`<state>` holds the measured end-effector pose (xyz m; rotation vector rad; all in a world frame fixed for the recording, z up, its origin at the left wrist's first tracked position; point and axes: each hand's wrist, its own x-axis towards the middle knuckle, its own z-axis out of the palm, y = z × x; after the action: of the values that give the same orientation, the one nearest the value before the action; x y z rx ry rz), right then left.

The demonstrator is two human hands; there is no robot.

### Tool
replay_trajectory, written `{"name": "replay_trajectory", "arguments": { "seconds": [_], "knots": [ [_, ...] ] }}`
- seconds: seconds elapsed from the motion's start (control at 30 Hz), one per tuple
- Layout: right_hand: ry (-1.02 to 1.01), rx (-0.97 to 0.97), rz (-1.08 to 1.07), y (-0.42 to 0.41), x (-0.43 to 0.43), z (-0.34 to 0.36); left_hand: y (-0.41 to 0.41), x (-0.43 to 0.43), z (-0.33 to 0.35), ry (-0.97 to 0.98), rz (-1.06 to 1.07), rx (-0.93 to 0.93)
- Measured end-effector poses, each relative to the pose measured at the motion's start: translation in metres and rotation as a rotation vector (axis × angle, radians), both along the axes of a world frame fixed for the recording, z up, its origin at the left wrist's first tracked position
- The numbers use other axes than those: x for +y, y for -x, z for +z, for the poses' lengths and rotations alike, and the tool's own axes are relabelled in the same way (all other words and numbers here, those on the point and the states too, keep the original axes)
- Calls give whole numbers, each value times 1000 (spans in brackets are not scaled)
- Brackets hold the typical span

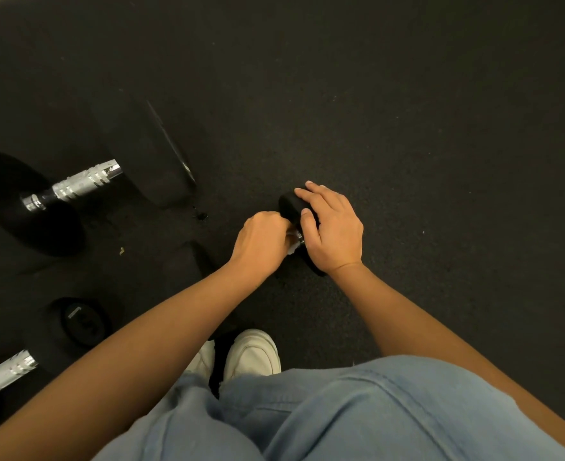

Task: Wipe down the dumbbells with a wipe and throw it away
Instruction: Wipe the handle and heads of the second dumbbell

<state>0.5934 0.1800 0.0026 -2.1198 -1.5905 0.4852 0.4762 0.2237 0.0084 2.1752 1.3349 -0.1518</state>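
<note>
Biggest thing in frame is the black rubber gym floor [407, 94], which fills the whole view. Upper left lies the large dumbbell [74, 186] w/ a chrome knurled handle; lower left, a second dumbbell [84, 322], partly cut off by the edge. Bottom of frame shows jeans [341, 410] and white sneakers [252, 356].

Centre frame is the job: a small dumbbell [291, 206] on the floor, mostly covered by both hands. My R hand [336, 234] drapes over it, fingers and thumb bent round the far black head, pinning it. My L hand [262, 242] is fisted round the handle area w/ the white wipe [292, 247] bunched inside; only a scrap shows below the knuckles.

To do this step right, I reckon: keep the R hand firm so the weight can't roll, twist the wipe round the full handle incl. the collars, then shift grip and do both heads. The knurling prob. needs a few passes. The two bigger dumbbells may still need doing; can't tell from here. No bin in view.
</note>
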Motion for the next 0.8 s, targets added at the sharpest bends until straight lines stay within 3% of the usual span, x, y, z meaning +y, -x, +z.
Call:
{"name": "replay_trajectory", "arguments": {
  "seconds": [0.27,0.43,0.6,0.8],
  "knots": [
    [-8,7,1,0,0,-1,13,6,-4,136,216,58],
    [-6,-13,9,-1,1,-1,6,-4,-4,-35,89,44],
    [-2,-13,12,0,2,-1,15,-4,-1,-77,103,92],
    [3,-11,14,-1,2,-1,14,-16,5,-267,-106,98]
  ]
}}
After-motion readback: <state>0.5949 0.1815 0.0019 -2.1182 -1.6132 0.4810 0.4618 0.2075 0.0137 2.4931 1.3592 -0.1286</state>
